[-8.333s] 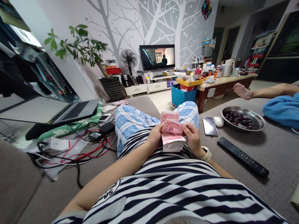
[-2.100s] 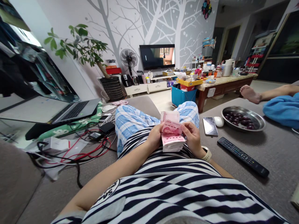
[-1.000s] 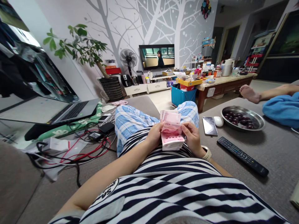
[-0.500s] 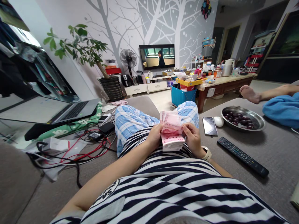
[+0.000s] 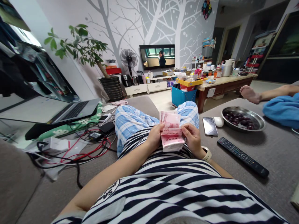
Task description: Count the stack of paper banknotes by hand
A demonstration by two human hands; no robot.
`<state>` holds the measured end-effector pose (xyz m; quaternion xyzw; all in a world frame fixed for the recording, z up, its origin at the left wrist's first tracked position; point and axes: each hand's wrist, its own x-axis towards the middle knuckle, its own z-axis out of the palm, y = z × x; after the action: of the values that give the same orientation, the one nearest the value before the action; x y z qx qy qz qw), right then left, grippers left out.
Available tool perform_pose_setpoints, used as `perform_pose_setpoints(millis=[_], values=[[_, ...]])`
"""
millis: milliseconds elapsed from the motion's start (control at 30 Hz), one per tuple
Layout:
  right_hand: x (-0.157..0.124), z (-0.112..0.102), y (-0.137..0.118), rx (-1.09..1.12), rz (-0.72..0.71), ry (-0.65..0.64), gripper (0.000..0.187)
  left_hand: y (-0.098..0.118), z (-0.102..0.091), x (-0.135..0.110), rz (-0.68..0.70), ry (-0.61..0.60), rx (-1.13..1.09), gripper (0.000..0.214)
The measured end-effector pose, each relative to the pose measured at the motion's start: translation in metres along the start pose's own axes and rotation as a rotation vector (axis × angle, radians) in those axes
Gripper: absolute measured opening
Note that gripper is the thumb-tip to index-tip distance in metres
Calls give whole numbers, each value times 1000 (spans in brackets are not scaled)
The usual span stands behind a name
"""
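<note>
Banknotes (image 5: pixel 172 143), a thick pinkish stack, are held over the lap, in front of the striped shirt (image 5: pixel 168 183). At left lies a laptop (image 5: pixel 73 110), then tangled cables (image 5: pixel 78 175) with a black power adapter (image 5: pixel 95 135). The left hand (image 5: pixel 154 137) grips the stack's left edge. The right hand (image 5: pixel 193 140), a pale watch (image 5: pixel 206 154) at its wrist, pinches the right edge; how many notes, I can't quite tell. Further right lie a phone (image 5: pixel 210 126), a white mouse (image 5: pixel 218 121), a black remote (image 5: pixel 243 157) and a metal bowl (image 5: pixel 258 119) of dark fruit (image 5: pixel 241 120).

Soft indoor light, brightest behind the clothes (image 5: pixel 48 73); the phone (image 5: pixel 210 126) catches glare; the frame's edges stretch (the laptop (image 5: pixel 35 107) badly).
</note>
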<state>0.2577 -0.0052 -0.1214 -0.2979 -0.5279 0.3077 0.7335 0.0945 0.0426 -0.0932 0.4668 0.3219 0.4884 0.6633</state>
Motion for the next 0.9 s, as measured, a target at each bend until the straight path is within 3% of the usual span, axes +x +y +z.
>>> perform_pose_setpoints(millis=[200,367,533,900], values=[[0,1,0,16,14,-58,35,3,5,-3,28,45,-9,30],[3,1,2,-69,36,31,39,1,3,-2,15,26,-40,24],[7,1,2,-95,90,85,45,-5,-1,1,-20,-19,-80,32],[6,0,1,-130,50,59,40,-8,-2,5,42,49,7,29]])
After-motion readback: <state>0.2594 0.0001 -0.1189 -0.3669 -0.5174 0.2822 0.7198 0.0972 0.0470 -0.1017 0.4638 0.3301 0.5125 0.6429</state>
